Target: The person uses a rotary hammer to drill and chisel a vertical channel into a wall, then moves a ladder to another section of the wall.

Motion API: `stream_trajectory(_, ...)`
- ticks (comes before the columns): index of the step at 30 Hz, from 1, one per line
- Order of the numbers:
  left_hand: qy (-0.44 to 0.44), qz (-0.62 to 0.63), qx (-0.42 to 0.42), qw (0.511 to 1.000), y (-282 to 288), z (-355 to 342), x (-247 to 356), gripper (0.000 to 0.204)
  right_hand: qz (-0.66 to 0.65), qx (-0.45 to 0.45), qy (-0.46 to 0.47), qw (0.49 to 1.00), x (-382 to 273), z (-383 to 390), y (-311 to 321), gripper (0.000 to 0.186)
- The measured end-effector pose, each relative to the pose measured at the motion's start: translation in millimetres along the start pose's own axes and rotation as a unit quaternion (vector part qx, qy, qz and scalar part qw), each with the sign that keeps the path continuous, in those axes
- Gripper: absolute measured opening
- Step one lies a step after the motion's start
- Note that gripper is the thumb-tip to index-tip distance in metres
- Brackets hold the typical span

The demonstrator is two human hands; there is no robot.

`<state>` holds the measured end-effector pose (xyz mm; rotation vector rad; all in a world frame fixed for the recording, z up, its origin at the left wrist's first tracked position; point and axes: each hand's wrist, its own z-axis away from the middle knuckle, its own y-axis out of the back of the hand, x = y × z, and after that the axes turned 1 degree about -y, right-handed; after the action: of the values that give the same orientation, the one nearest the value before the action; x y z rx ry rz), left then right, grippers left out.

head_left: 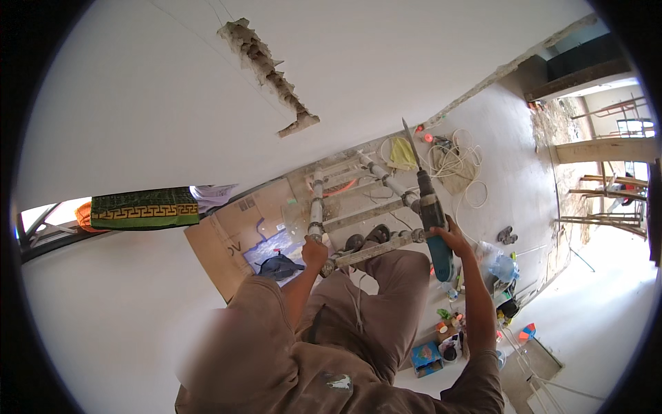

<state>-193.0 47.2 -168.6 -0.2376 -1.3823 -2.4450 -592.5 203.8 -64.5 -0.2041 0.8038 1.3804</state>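
Observation:
My right hand point(453, 238) is wrapped round a teal and black rotary hammer point(434, 224) near its rear end. A long pointed chisel bit point(412, 143) sticks out of the tool toward the wall point(358, 76), and its tip looks apart from the wall. My left hand point(315, 253) is closed on a side rail of a dusty ladder point(372, 210), close to its end. My legs and dark shoes are at the ladder's rungs. A rough, chiselled groove point(265, 69) runs slantwise in the white wall, up and left of the tool.
Flattened cardboard point(221, 245) with a dark bag point(279, 265) lies left of the ladder. Looped white cable point(476, 155) and a yellow sack point(401, 153) lie ahead. Bottles point(505, 268), a blue box point(427, 359) and small items clutter the right. Green cloth point(145, 209) hangs at the window opening.

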Motion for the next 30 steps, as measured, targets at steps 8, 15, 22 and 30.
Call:
stream_trajectory(8, -0.033, -0.045, 0.022, 0.998, -3.4, 4.0, -1.0, 0.036, -0.001, -0.007, -0.004, 1.0, -18.9, 6.5, 1.7, 0.091)
stream_trajectory(15, -0.075, -0.058, 0.058, 0.994, 0.2, 11.5, -15.0, 0.037, -0.025, -0.043, -0.013, 0.999, -35.7, 9.6, 4.4, 0.098)
stream_trajectory(22, -0.039, -0.063, -0.059, 0.995, -8.0, -12.9, -21.2, 0.055, 0.033, 0.038, 0.008, 0.999, -10.4, 0.0, -10.6, 0.105)
stream_trajectory(30, -0.192, 0.22, -0.069, 0.954, 128.3, -5.8, 163.0, 0.056, 0.062, 0.098, -0.001, 0.993, -25.9, 17.7, -23.2, 0.107)
